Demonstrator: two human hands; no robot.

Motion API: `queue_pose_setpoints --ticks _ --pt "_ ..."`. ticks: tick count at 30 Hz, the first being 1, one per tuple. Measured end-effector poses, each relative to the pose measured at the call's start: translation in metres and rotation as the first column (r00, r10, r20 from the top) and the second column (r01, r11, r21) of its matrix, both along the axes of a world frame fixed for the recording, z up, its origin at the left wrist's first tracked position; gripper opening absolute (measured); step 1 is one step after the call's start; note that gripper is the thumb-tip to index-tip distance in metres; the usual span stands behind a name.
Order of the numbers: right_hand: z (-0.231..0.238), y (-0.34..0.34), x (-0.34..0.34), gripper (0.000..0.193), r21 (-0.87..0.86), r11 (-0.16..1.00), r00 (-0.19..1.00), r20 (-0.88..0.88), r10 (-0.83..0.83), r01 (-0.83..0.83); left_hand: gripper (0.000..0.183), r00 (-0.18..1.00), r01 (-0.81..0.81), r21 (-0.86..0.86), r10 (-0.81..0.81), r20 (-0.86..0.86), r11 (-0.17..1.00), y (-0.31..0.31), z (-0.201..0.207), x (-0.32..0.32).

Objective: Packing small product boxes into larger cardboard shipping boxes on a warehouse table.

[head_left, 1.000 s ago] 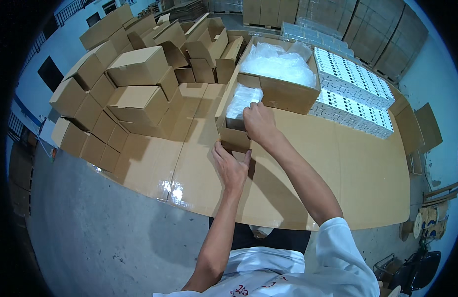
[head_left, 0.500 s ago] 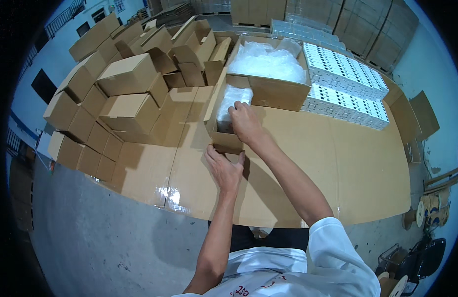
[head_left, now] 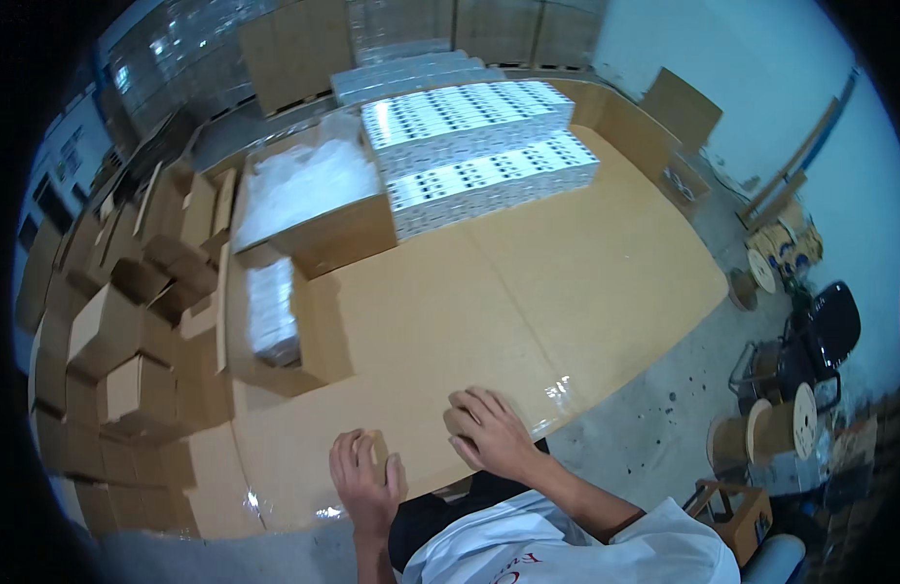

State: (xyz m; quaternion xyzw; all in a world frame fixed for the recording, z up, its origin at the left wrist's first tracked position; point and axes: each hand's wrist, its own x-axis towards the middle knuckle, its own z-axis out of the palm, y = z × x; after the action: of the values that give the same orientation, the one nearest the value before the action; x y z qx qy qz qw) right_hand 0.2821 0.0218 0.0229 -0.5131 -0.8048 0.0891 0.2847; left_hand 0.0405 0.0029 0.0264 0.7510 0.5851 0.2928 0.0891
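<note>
Near the front edge of the cardboard-covered table (head_left: 450, 321), my left hand (head_left: 365, 479) hovers or rests low. Its fingers are slightly bent and its thumb stands apart, with nothing seen in it. My right hand (head_left: 491, 434) is to its right, loosely curved with fingers and thumb apart, also holding nothing. Beyond my left hand stands a narrow open cardboard box (head_left: 314, 346). Inside it lies a stack wrapped in clear plastic (head_left: 272, 310), with part of the box's inside left uncovered. Neither hand touches the box.
Behind the narrow box is a larger carton (head_left: 348, 234) full of clear plastic bags (head_left: 309, 187). White printed boxes (head_left: 494, 180) stand in stacked rows at the back. Several brown cardboard boxes (head_left: 129, 336) crowd the left side. A black chair (head_left: 829, 331) and wooden spools (head_left: 781, 423) are off to the right.
Both hands have left the narrow box and its wrapped stack and drawn back to the table's front edge. The view has swung to the right.
</note>
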Motion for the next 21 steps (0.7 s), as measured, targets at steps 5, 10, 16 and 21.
queue_pose_setpoints --ticks 5,10,16,21 --pt "-0.001 0.018 0.061 0.036 -0.026 0.999 0.999 -0.019 0.033 -0.034 0.045 1.0 0.029 -0.038 -0.029 -0.001 0.999 0.032 0.002 0.052" --pt "0.01 0.125 0.177 0.035 0.081 0.993 0.973 -0.221 -0.067 0.087 0.032 0.998 -0.027 0.155 0.035 -0.046 0.988 0.045 0.001 0.089" --pt "0.099 0.39 0.4 0.047 0.411 0.803 0.896 -0.093 -0.434 0.431 0.032 1.0 -0.025 -0.017 0.025 -0.001 1.0 0.075 0.002 0.124" --pt "0.105 0.547 0.489 0.055 0.362 0.769 0.826 -0.006 -0.563 0.527 0.038 0.997 0.07 0.138 -0.072 0.012 0.988 0.113 0.011 0.148"
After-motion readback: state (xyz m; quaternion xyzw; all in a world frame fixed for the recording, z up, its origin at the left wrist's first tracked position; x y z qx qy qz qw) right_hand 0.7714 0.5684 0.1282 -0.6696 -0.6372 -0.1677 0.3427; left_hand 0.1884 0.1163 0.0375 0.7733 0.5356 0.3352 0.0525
